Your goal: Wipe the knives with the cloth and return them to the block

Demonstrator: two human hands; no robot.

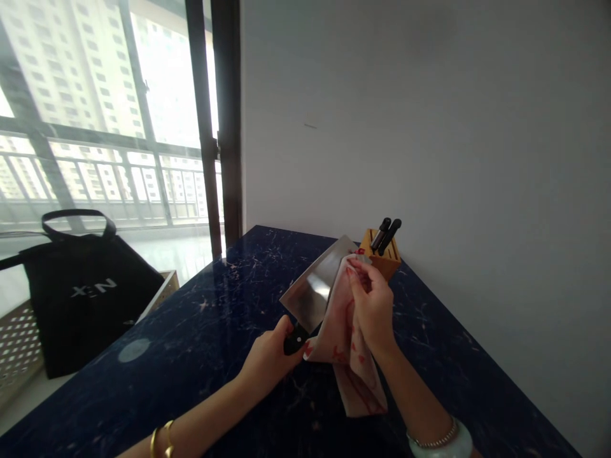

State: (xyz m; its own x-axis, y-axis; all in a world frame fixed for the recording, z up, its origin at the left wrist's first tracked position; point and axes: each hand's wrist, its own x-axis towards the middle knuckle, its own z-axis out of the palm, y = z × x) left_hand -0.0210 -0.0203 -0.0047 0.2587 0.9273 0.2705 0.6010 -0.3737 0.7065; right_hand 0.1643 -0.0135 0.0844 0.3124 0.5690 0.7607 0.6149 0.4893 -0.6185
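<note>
A cleaver point(312, 289) with a broad, shiny blade is held tilted above the dark table. My left hand point(274, 350) is closed around its black handle. Pinched in my right hand point(372, 299) is a pink cloth point(341, 318) with red marks, which lies over the blade's right edge and hangs down toward the table. Part of the blade is hidden behind the cloth. Just beyond my right hand stands a wooden knife block point(389, 261) with two black-handled tools point(387, 235) in its slots.
The dark blue marbled table point(229, 305) runs along a grey wall point(429, 127). To the left, a black bag point(90, 292) leans at a perforated light-coloured basket point(19, 350). Behind it are tall windows point(167, 95) with a dark frame.
</note>
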